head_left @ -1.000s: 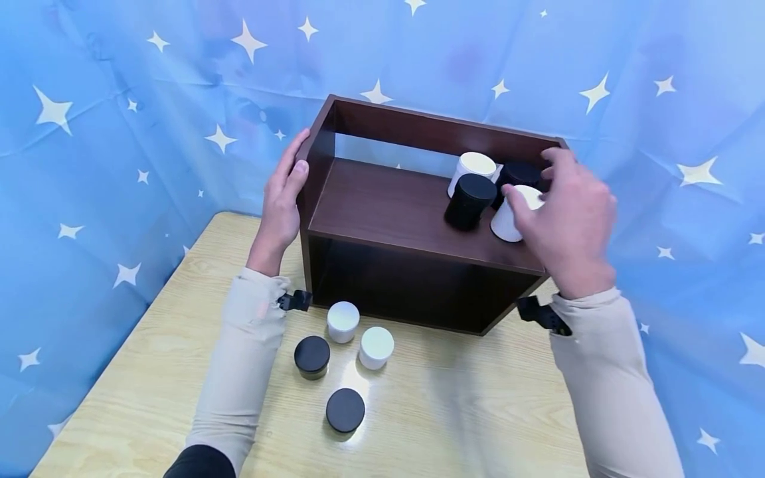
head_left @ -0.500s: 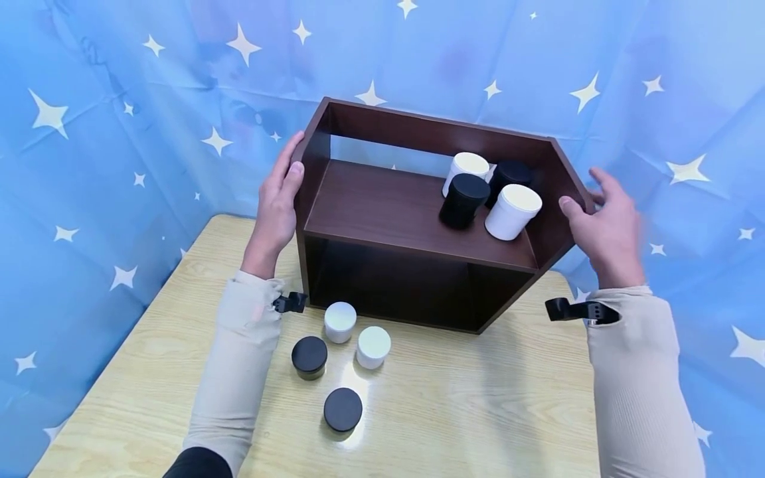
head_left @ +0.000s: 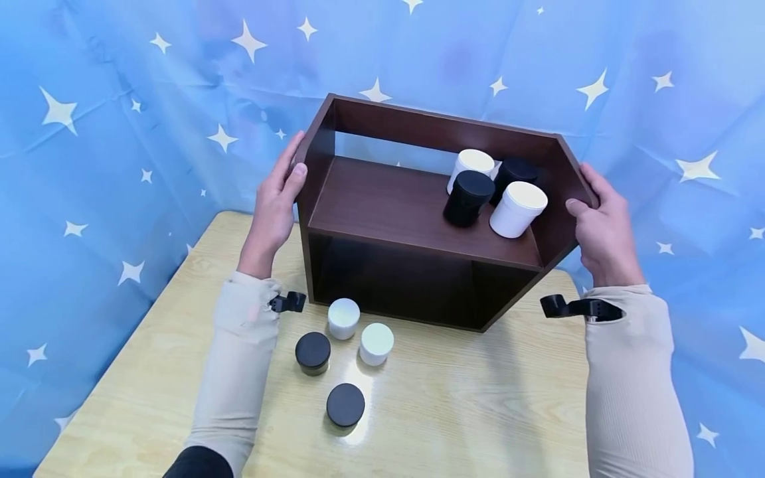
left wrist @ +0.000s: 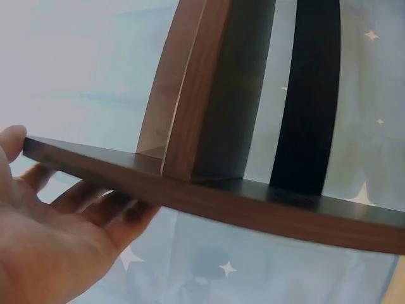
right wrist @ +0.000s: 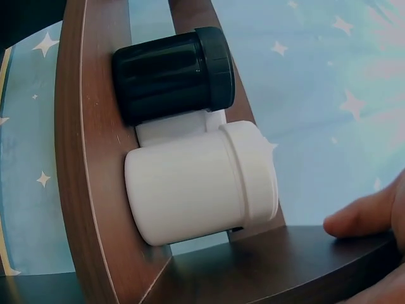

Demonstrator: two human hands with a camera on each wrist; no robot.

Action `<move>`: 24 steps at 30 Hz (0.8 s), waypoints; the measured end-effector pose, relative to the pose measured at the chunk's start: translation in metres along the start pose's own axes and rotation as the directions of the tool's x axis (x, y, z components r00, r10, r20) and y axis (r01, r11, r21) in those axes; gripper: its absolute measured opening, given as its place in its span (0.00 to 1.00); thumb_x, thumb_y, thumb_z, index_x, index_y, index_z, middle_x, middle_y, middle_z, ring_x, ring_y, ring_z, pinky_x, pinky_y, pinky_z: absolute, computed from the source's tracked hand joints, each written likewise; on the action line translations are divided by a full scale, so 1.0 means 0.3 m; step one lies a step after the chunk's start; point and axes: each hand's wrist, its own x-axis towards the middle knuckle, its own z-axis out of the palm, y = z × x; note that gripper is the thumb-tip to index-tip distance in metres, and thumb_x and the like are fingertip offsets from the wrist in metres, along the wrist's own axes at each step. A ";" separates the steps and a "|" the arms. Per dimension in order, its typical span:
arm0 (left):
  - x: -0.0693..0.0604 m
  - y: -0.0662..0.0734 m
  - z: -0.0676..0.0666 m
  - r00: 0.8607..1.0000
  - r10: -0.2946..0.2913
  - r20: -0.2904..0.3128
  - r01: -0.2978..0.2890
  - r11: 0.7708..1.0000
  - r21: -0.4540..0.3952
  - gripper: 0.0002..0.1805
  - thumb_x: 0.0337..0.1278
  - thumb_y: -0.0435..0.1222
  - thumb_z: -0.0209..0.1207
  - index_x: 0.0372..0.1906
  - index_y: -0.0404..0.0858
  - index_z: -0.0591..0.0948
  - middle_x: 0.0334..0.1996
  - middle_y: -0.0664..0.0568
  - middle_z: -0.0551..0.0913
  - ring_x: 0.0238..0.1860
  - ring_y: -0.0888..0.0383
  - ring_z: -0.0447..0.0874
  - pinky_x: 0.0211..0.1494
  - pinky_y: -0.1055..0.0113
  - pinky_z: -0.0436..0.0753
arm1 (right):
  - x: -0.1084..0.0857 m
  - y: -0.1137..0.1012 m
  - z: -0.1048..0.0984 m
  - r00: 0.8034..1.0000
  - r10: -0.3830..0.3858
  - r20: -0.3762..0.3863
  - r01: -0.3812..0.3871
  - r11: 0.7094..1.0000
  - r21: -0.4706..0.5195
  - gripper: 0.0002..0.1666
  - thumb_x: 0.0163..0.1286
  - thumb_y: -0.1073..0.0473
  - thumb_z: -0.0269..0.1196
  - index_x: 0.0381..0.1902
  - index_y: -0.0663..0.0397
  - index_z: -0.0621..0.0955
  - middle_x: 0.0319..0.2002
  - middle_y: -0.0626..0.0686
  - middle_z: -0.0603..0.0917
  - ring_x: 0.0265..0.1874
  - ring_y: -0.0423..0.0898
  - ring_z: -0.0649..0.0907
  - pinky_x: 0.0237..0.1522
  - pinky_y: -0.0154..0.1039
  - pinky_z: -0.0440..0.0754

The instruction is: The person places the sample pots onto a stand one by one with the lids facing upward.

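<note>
Shelf (head_left: 400, 216): dark brown, two-tiered, gripped from both sides at the far part of the pale wood table (head_left: 454, 405); its lower bay sits in shadow.
Left hand (head_left: 273, 211): clamped on the shelf's left side; thumb at the front edge, fingers against the outer face.
Right hand (head_left: 608, 229): clamped on the shelf's right side; thumb on the edge, fingers round the outside.
Upper tier (head_left: 370, 192): four lidded jars stand grouped toward the right end; a front white jar (head_left: 515, 212) nearest the right side, a front black jar (head_left: 466, 202) to its left; a rear white jar (head_left: 472, 161) and a rear black jar (head_left: 515, 174) behind them.
Foreground: four shorter tubs before the shelf; a white tub (head_left: 343, 320) and a second white tub (head_left: 376, 345) side by side; a black tub (head_left: 313, 353) left of them; a second black tub (head_left: 345, 405) nearest the camera.
Backdrop (head_left: 179, 86): blue cloth, white stars.
</note>
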 end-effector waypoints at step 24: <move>-0.651 -0.397 0.018 0.959 -0.217 0.183 0.167 0.952 0.255 0.25 0.69 0.41 0.59 0.67 0.37 0.76 0.66 0.41 0.78 0.66 0.40 0.78 0.67 0.46 0.76 | 0.010 0.005 0.003 1.000 0.003 -0.022 -0.003 1.000 0.019 0.38 0.77 0.64 0.44 0.79 0.28 0.55 0.81 0.47 0.50 0.77 0.52 0.61 0.78 0.52 0.58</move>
